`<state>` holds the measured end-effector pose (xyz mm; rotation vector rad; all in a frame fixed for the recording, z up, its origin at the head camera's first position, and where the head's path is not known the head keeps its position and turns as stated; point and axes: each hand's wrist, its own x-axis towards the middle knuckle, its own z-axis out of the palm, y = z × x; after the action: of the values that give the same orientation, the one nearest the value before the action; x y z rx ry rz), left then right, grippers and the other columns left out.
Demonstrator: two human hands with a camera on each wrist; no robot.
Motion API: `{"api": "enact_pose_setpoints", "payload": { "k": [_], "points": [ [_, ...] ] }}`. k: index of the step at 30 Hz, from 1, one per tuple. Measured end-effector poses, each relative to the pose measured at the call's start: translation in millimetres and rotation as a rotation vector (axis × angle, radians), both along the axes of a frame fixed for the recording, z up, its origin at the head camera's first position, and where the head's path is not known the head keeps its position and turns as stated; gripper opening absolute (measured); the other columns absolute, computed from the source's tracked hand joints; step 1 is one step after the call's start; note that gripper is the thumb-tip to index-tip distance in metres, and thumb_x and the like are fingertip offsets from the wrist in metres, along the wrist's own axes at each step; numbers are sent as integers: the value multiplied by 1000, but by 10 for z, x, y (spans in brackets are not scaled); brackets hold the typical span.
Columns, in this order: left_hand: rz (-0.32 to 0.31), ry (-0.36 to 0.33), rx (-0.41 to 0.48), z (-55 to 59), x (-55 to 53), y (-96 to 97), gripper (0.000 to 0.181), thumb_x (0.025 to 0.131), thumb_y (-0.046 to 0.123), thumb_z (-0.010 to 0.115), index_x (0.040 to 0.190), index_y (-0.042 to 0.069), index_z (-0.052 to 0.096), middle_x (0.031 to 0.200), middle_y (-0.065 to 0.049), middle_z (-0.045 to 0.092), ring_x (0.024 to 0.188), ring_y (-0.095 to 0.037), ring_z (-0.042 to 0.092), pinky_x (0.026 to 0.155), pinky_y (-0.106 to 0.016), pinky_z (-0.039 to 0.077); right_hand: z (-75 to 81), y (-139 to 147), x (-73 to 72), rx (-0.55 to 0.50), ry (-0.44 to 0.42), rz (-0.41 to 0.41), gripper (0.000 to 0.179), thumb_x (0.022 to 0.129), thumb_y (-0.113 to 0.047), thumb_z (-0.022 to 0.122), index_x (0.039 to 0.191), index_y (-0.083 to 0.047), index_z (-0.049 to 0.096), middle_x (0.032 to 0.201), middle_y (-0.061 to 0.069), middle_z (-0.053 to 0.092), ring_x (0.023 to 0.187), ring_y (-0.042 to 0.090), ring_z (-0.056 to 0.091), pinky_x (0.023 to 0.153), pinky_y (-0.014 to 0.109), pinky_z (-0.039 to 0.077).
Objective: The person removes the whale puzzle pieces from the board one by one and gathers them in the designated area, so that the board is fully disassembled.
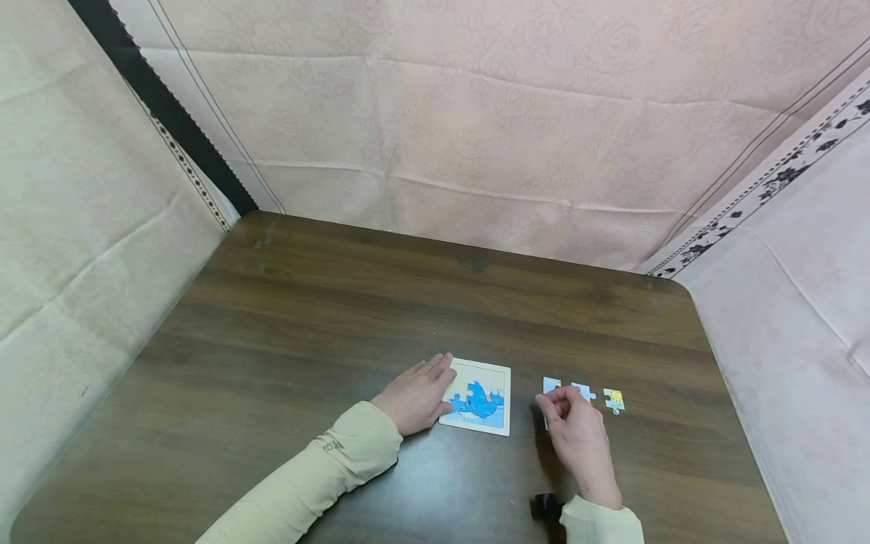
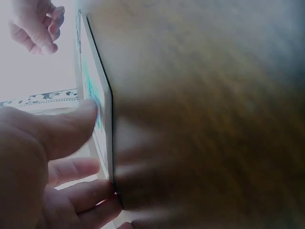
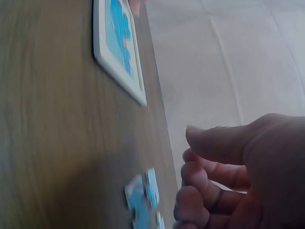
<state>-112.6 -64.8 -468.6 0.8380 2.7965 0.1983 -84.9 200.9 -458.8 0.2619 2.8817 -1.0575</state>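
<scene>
Pale cream sleeves (image 1: pixel 333 465) come nearest, one on each arm. Left hand (image 1: pixel 416 397) lies palm down at the left side of the light-framed puzzle board (image 1: pixel 507 408), fingers extended, thumb spread away at the board's lower-left edge. Board (blue sea-creature picture low, cream above) sits flat on the brown wood surface (image 1: pixel 326 317), between the two hands. Right hand (image 1: pixel 576 434) hovers right of it, near loose blue-and-white pieces (image 1: pixel 584 391), some partly hidden by it; fingers curled in near the thumb, cannot tell if anything is pinched. Yellow-and-blue piece (image 1: pixel 614 398) lies just beyond, farthest right. Black object (image 1: pixel 545 506) shows beside the right wrist. Pale cloth (image 1: pixel 469 128) hangs behind the far edge.
</scene>
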Motion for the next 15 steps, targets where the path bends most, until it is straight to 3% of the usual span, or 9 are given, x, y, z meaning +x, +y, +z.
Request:
{"api": "enact_pose_setpoints", "payload": {
  "k": [8,15],
  "points": [
    [9,-25,-38,24,31,-9,83,90,59,57,148,4,38,158,-13,25,145,-25,24,115,-39,26,-55,-316,-58,-29,35,128,16,91,-20,71,99,-7,66,77,2,55,67,17,49,56,27,43],
    [16,-21,-58,-19,54,0,89,88,65,54,151,5,34,160,-11,22,146,-25,23,116,-40,25,-114,-635,-93,-7,32,253,34,86,-19,75,117,-6,67,89,2,52,75,16,50,66,25,51]
  ]
}}
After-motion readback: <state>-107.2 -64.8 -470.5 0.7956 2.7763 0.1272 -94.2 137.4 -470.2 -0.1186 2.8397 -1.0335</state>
